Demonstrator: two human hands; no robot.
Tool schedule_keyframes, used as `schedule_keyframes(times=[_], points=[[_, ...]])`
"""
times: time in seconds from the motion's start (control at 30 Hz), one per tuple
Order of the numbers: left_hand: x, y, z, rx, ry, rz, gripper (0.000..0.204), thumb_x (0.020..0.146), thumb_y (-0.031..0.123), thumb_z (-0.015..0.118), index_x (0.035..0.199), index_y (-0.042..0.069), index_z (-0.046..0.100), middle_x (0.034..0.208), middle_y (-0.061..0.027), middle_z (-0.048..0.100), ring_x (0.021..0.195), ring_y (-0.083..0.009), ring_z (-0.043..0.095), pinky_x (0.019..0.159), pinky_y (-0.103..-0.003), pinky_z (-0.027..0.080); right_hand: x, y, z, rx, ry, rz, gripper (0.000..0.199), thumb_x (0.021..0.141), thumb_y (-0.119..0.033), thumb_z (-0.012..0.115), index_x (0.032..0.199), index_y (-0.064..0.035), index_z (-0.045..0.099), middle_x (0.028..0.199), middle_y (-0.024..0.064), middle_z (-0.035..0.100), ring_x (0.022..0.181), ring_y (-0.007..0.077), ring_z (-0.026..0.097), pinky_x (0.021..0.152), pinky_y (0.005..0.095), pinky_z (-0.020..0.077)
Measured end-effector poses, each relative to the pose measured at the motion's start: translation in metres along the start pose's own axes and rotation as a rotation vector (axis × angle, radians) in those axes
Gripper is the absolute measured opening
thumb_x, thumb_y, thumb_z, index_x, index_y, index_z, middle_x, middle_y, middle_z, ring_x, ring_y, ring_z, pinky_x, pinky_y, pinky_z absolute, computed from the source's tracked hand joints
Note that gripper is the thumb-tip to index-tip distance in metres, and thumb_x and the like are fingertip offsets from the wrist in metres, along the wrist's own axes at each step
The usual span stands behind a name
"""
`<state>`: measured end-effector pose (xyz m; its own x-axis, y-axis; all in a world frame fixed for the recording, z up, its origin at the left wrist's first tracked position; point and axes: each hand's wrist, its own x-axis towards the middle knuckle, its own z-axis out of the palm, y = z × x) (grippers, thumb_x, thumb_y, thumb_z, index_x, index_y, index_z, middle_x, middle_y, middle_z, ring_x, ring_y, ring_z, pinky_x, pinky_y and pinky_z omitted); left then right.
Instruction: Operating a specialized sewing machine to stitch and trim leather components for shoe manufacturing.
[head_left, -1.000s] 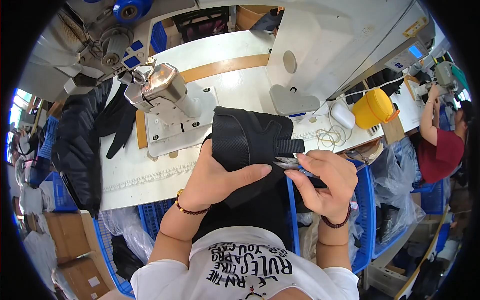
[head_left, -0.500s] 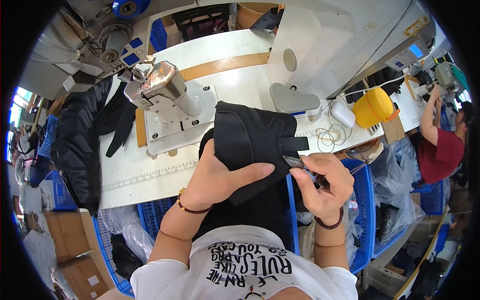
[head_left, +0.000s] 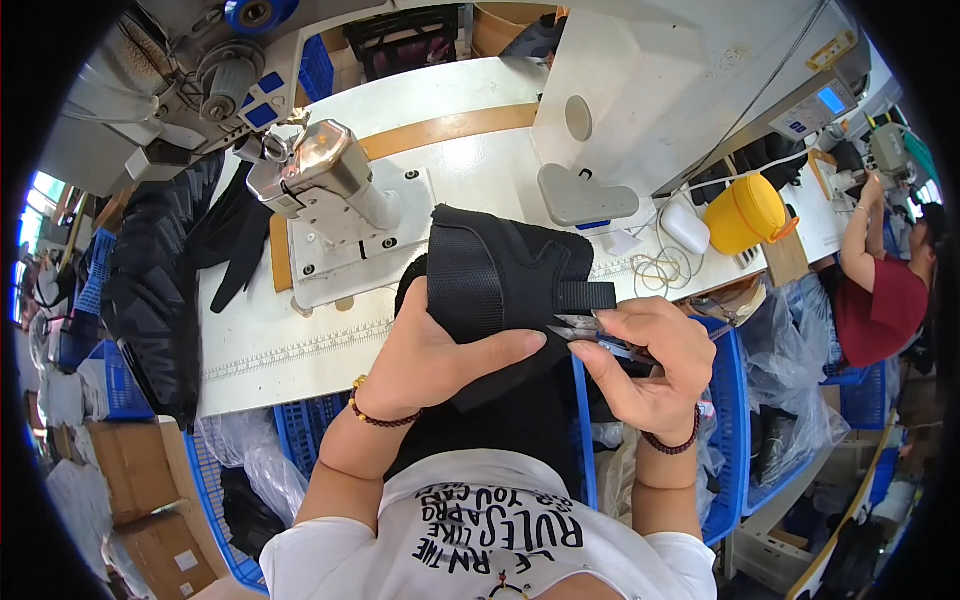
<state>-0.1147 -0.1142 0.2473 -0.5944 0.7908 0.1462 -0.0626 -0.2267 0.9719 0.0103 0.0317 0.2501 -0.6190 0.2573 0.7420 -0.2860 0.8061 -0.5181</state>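
A black fabric shoe upper (head_left: pixel 520 262) with a mesh panel and a short webbing loop (head_left: pixel 586 296) is held up in front of me. My left hand (head_left: pixel 440 350) grips its near left side, thumb lying across the front and the other fingers hidden behind it. Between the thumb and fingers of my right hand (head_left: pixel 655 362) is a pair of thread snips (head_left: pixel 578 328). Their blades point left and stand slightly apart, against the upper just below the loop. I cannot make out a thread between the blades.
A sewing machine's metal post (head_left: pixel 335 180) rises from the white table (head_left: pixel 290 355). More black uppers (head_left: pixel 150 290) hang at the left. A yellow container (head_left: pixel 748 217) stands at the right. Blue baskets (head_left: pixel 727 430) sit below the table edge. A person in red (head_left: pixel 885 310) works far right.
The snips have moved slightly left, and their blades now show apart where they looked closed. My right hand has turned a little. My left hand keeps its hold on the upper.
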Motion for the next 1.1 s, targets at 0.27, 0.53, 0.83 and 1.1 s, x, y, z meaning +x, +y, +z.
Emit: schedule_keyframes(times=[0.27, 0.53, 0.83, 1.1], points=[[-0.003, 0.004, -0.003, 0.052, 0.036, -0.117, 0.038, 0.064, 0.001, 0.074, 0.098, -0.001, 0.057, 0.091, -0.0048, 0.062, 0.081, -0.0103, 0.055, 0.075, -0.025, 0.045, 0.002, -0.002, -0.008, 0.064, -0.152, 0.061, 0.02, 0.06, -0.005, 0.075, 0.073, 0.0008, 0.061, 0.062, 0.011, 0.057, 0.05, 0.0215, 0.056, 0.046, 0.0245, 0.0427], [0.0, 0.001, -0.008, 0.024, -0.002, -0.042, 0.038, 0.067, 0.001, 0.072, 0.101, -0.001, 0.056, 0.094, -0.0054, 0.062, 0.084, -0.0109, 0.055, 0.077, -0.026, 0.045, -0.014, 0.009, 0.006, 0.177, 0.074, 0.171, 0.022, 0.066, -0.003, 0.072, 0.083, 0.0014, 0.059, 0.071, 0.0099, 0.059, 0.058, 0.0144, 0.056, 0.054, 0.0221, 0.0433], [-0.001, 0.002, -0.005, -0.307, 0.025, -0.079, 0.04, 0.076, 0.002, 0.064, 0.113, -0.002, 0.048, 0.108, -0.0086, 0.057, 0.098, -0.0157, 0.053, 0.087, -0.029, 0.042, -0.016, 0.004, 0.009, 0.336, 0.127, 0.36, 0.026, 0.072, -0.007, 0.069, 0.093, 0.0024, 0.055, 0.08, 0.0042, 0.057, 0.067, 0.0066, 0.051, 0.062, 0.0178, 0.0412], [-0.002, 0.001, -0.004, -0.376, 0.034, -0.068, 0.041, 0.076, 0.0, 0.063, 0.115, -0.002, 0.048, 0.109, -0.0097, 0.057, 0.099, -0.0166, 0.054, 0.087, -0.03, 0.043, -0.017, 0.002, 0.015, 0.32, 0.103, 0.332, 0.028, 0.071, -0.01, 0.071, 0.092, 0.0019, 0.056, 0.08, 0.0064, 0.059, 0.068, 0.0078, 0.054, 0.061, 0.0184, 0.0418]])
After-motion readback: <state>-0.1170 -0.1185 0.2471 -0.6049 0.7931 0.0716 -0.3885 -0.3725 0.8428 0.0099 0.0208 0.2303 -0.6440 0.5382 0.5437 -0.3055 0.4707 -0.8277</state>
